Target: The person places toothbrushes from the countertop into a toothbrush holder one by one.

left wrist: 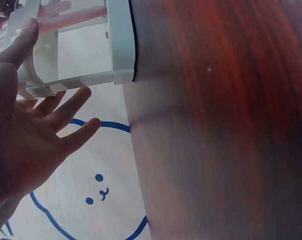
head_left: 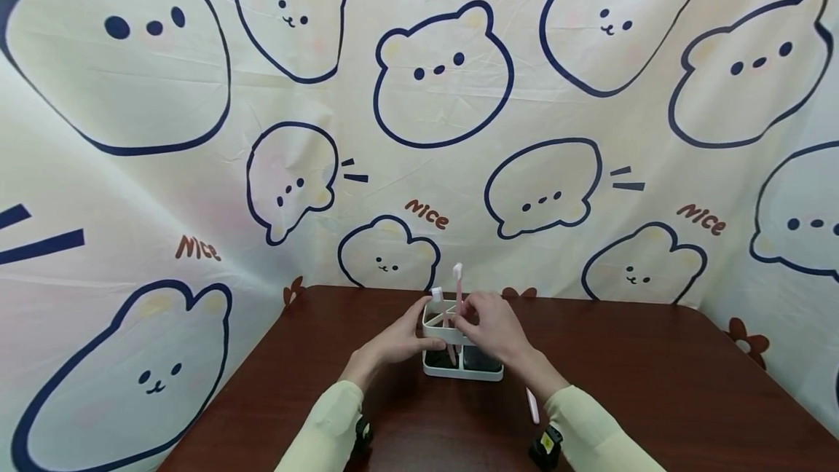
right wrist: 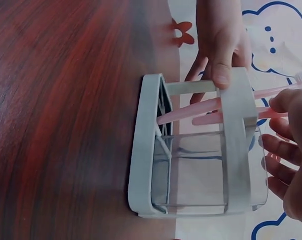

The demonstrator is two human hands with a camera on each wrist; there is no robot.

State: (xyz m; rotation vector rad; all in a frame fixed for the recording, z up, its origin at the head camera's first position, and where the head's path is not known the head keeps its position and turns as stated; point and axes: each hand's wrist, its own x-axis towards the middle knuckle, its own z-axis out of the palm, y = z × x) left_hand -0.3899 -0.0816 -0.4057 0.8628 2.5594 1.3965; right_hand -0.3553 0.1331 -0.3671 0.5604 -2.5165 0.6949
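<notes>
One slim pink plastic toothbrush with a white head (head_left: 459, 284) stands nearly upright in my head view, long axis close to vertical, bristle end up. I see the right hand (head_left: 491, 323) pinching its handle between thumb and fingertips; whether the remaining fingers touch the clear plastic box (right wrist: 260, 192), I cannot tell. Its lower end points down inside the white plastic two-tier stand (head_left: 462, 374), stopping above the base. That stand is near the far edge of the dark red-brown wood-grain desk (head_left: 623, 363). A second pink toothbrush (head_left: 437, 295) leans in the stand, head toward the desk's left edge, handle slanting down to the base. I see the left hand (head_left: 396, 337) grasping the stand's upper frame, thumb in front, fingers behind. Nearer the desk's front edge, a slender pale-pink stick (head_left: 532, 406) lies just beside the right forearm, pointing roughly front to back.
</notes>
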